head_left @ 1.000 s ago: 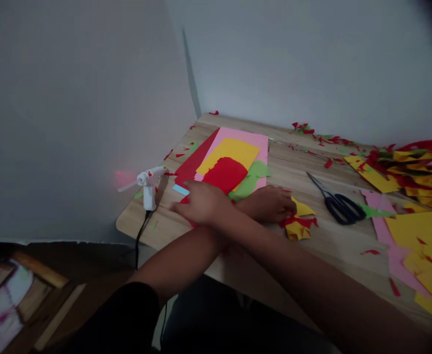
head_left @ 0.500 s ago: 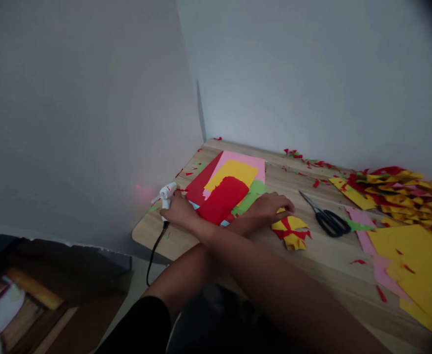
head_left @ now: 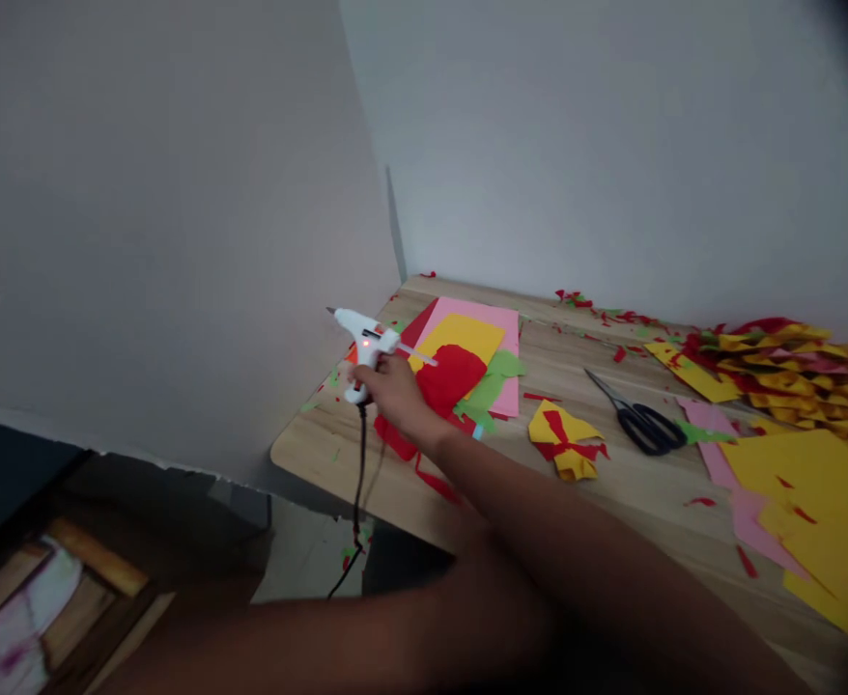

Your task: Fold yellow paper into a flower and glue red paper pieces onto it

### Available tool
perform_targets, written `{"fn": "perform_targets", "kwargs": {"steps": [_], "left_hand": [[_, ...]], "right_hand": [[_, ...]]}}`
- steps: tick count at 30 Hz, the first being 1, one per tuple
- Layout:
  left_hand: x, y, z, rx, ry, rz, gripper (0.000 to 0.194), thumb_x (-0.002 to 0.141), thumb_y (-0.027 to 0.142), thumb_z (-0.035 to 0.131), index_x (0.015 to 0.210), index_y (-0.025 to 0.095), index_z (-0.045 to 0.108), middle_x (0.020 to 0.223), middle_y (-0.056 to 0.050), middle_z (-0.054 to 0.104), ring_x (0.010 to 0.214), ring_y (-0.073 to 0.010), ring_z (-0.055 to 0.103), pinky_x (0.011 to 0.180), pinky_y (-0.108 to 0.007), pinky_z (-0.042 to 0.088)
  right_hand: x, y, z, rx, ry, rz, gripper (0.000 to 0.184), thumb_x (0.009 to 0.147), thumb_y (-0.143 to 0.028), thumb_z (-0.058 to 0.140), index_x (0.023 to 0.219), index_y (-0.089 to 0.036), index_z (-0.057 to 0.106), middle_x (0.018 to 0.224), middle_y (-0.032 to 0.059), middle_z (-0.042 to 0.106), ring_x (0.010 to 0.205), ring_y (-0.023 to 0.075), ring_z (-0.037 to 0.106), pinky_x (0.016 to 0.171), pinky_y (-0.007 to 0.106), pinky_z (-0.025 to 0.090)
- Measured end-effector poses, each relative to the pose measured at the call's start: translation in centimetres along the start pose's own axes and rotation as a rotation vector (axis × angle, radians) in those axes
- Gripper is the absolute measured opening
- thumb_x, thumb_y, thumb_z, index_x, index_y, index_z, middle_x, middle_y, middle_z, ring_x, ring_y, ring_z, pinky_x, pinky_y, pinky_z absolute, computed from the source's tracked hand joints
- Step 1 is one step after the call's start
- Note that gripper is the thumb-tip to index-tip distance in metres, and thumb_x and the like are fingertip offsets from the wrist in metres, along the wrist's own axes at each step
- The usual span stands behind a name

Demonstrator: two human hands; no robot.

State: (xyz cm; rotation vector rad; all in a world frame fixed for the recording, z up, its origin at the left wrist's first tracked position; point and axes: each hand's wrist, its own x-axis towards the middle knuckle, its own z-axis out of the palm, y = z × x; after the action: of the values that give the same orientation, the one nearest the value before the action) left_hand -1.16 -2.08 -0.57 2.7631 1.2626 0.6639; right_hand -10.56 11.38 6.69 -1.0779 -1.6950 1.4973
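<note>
My right hand reaches across to the table's left corner and is closed round the handle of a white hot glue gun. The gun is lifted off the wooden table, its nozzle points left toward the wall, and a small red light glows on its body. Its black cord hangs over the table edge. Just right of the hand lies a stack of pink, yellow, red and green paper sheets. A crumpled yellow-and-red paper piece lies alone further right. Only my left forearm shows, dark and blurred along the bottom edge; its hand is hidden.
Black scissors lie right of the crumpled piece. A heap of yellow and red paper cuttings sits at the back right, with large yellow and pink sheets in front. Grey walls close the left and back sides. Wooden boards lie on the floor below left.
My right hand closed on the glue gun and lifted it off the table. My left hand let go of the yellow-and-red paper piece and drew back out of sight.
</note>
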Motion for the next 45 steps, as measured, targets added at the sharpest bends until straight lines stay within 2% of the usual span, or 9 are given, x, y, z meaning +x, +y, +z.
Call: {"fn": "perform_targets", "kwargs": {"steps": [4, 9, 12, 14, 17, 20, 26, 31, 45], "left_hand": [[-2.0, 2.2, -4.6, -0.178, 0.005, 0.469, 0.016, 0.084, 0.033, 0.061, 0.075, 0.039, 0.074, 0.082, 0.006, 0.076, 0.07, -0.0099, 0.069, 0.063, -0.024, 0.058], [2.6, -2.3, -12.0, -0.471, 0.245, 0.031, 0.028, 0.095, 0.036, 0.057, 0.069, 0.025, 0.054, 0.072, 0.001, 0.069, 0.065, -0.0116, 0.059, 0.063, -0.029, 0.051], [8.5, -6.9, -9.1, -0.524, 0.518, -0.231, 0.03, 0.095, 0.034, 0.055, 0.068, 0.022, 0.047, 0.066, 0.001, 0.058, 0.063, -0.013, 0.054, 0.062, -0.03, 0.047], [12.3, -9.2, -4.6, -0.526, 0.382, -0.241, 0.02, 0.091, 0.031, 0.059, 0.075, 0.021, 0.053, 0.073, 0.001, 0.062, 0.067, -0.0127, 0.055, 0.065, -0.028, 0.048], [15.7, -11.1, 1.9, -0.448, 0.09, -0.108, 0.009, 0.089, 0.026, 0.061, 0.092, 0.018, 0.063, 0.092, -0.003, 0.069, 0.084, -0.0159, 0.062, 0.078, -0.031, 0.049], [16.1, -11.9, 4.8, -0.287, -0.032, 0.042, 0.012, 0.091, 0.029, 0.062, 0.094, 0.018, 0.067, 0.103, -0.007, 0.07, 0.098, -0.0211, 0.061, 0.091, -0.038, 0.045], [14.6, -13.0, 4.5, -0.197, -0.184, 0.063, 0.024, 0.091, 0.036, 0.064, 0.11, 0.022, 0.069, 0.123, -0.006, 0.067, 0.11, -0.026, 0.056, 0.098, -0.043, 0.04], [14.8, -13.5, 4.8, -0.281, -0.203, 0.076, 0.019, 0.097, 0.03, 0.056, 0.107, 0.023, 0.07, 0.12, -0.003, 0.068, 0.108, -0.0234, 0.055, 0.095, -0.039, 0.039], [15.3, -13.3, 5.1, -0.291, -0.162, 0.026, 0.023, 0.095, 0.021, 0.051, 0.108, 0.019, 0.07, 0.113, -0.007, 0.07, 0.105, -0.0245, 0.057, 0.096, -0.041, 0.042]], "right_hand": [[-5.2, 1.4, -6.3, 0.298, 0.217, -0.12, 0.036, 0.084, -0.048, 0.058, 0.064, -0.018, 0.06, 0.059, 0.0011, 0.062, 0.053, 0.0116, 0.053, 0.054, 0.025, 0.044], [-15.2, 5.0, -14.2, 0.32, 0.721, -0.102, 0.033, 0.089, -0.047, 0.056, 0.068, -0.021, 0.058, 0.061, 0.0005, 0.061, 0.056, 0.0146, 0.06, 0.056, 0.027, 0.048], [-21.0, 6.9, -16.7, 0.425, 1.045, -0.135, 0.025, 0.089, -0.049, 0.058, 0.085, -0.024, 0.061, 0.051, -0.006, 0.053, 0.047, 0.0151, 0.056, 0.052, 0.029, 0.049], [-24.1, 8.1, -17.7, 0.35, 1.132, -0.023, 0.026, 0.086, -0.048, 0.063, 0.094, -0.023, 0.064, 0.047, -0.0071, 0.052, 0.043, 0.015, 0.053, 0.047, 0.027, 0.045], [-27.2, 9.6, -18.8, 0.257, 1.076, 0.252, 0.035, 0.078, -0.053, 0.07, 0.089, -0.02, 0.069, 0.042, -0.0054, 0.051, 0.04, 0.0152, 0.051, 0.043, 0.026, 0.04], [-28.4, 10.6, -19.3, 0.159, 1.002, 0.41, 0.04, 0.073, -0.057, 0.073, 0.078, -0.017, 0.07, 0.044, -0.0015, 0.055, 0.041, 0.0155, 0.051, 0.042, 0.026, 0.038], [-25.3, 10.5, -19.3, -0.223, 1.039, 0.392, 0.037, 0.076, -0.055, 0.067, 0.079, -0.019, 0.072, 0.053, 0.0021, 0.063, 0.051, 0.0193, 0.057, 0.05, 0.03, 0.044], [-21.6, 9.5, -21.2, -0.589, 0.853, 0.367, 0.042, 0.08, -0.055, 0.059, 0.091, -0.017, 0.074, 0.074, 0.0082, 0.074, 0.069, 0.0248, 0.067, 0.063, 0.032, 0.05], [-20.0, 8.3, -21.6, -0.689, 0.581, 0.486, 0.049, 0.084, -0.052, 0.056, 0.103, -0.012, 0.077, 0.08, 0.0132, 0.077, 0.074, 0.028, 0.071, 0.063, 0.034, 0.048]]}}
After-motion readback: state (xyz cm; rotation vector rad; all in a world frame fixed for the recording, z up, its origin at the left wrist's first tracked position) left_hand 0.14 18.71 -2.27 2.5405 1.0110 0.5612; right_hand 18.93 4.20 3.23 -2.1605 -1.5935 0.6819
